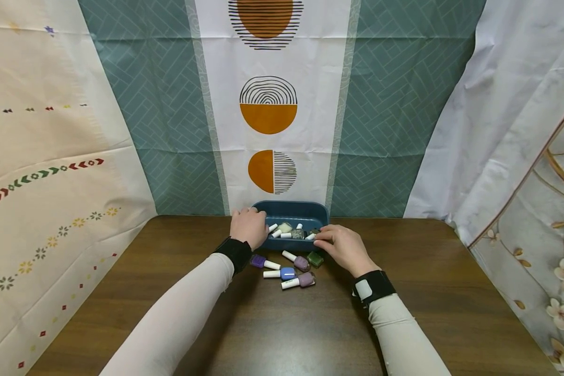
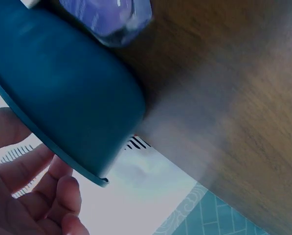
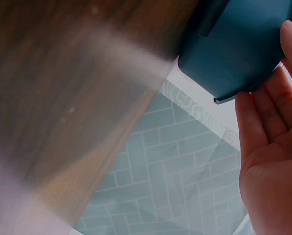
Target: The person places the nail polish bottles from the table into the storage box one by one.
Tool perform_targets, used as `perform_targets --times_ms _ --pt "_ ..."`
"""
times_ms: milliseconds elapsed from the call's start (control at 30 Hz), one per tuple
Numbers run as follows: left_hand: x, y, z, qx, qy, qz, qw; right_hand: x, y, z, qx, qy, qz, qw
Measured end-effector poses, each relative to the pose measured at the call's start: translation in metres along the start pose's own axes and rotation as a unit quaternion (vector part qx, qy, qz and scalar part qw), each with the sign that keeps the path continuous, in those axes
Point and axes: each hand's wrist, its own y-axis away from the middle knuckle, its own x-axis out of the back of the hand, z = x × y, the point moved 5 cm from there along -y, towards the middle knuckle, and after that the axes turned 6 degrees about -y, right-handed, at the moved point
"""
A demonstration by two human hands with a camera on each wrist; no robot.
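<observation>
A dark blue plastic bin point(image 1: 291, 210) stands at the back of the table. Inside lie several white-capped nail polish bottles, among them a pale one point(image 1: 285, 227) and a speckled grey one point(image 1: 298, 234). My left hand point(image 1: 248, 228) grips the bin's left rim, some fingers curled below it in the left wrist view. At the right end my right hand point(image 1: 345, 248) holds the rim, with thumb and fingers against the bin wall point(image 3: 234, 54). In front lie a purple bottle point(image 1: 257, 261), a blue one point(image 1: 288, 273), two mauve ones point(image 1: 306, 280) and a green one point(image 1: 315, 259).
The brown wooden table point(image 1: 282, 334) ends just behind the bin, where a patterned curtain point(image 1: 272, 172) hangs. Printed cloths hang along the left point(image 1: 51, 209) and right point(image 1: 521, 224) sides.
</observation>
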Motion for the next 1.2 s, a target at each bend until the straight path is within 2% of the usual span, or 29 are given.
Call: perform_targets --times_ms 167,467,667,833,1033,1200 --pt "0.010 0.016 0.004 -0.019 0.019 0.045 0.9986 0.000 0.000 -0.001 0.001 -0.001 0.004 1.000" --pt "0.014 0.038 0.005 -0.027 0.040 0.067 0.9966 -0.002 0.001 -0.001 -0.001 -0.002 -0.002 1.000" --pt "0.020 0.053 0.008 -0.038 0.051 0.096 0.9934 0.000 0.000 -0.002 -0.007 -0.002 -0.005 1.000" --pt "0.021 0.069 0.015 -0.061 0.050 0.114 0.9904 -0.001 -0.001 -0.001 -0.009 0.000 -0.007 1.000" --pt "0.020 0.088 0.024 -0.093 0.053 0.111 0.9880 0.000 -0.002 -0.002 0.000 0.002 -0.005 1.000" --pt "0.021 0.099 0.033 -0.125 0.048 0.124 0.9833 0.000 0.000 -0.001 0.014 0.003 0.004 1.000"
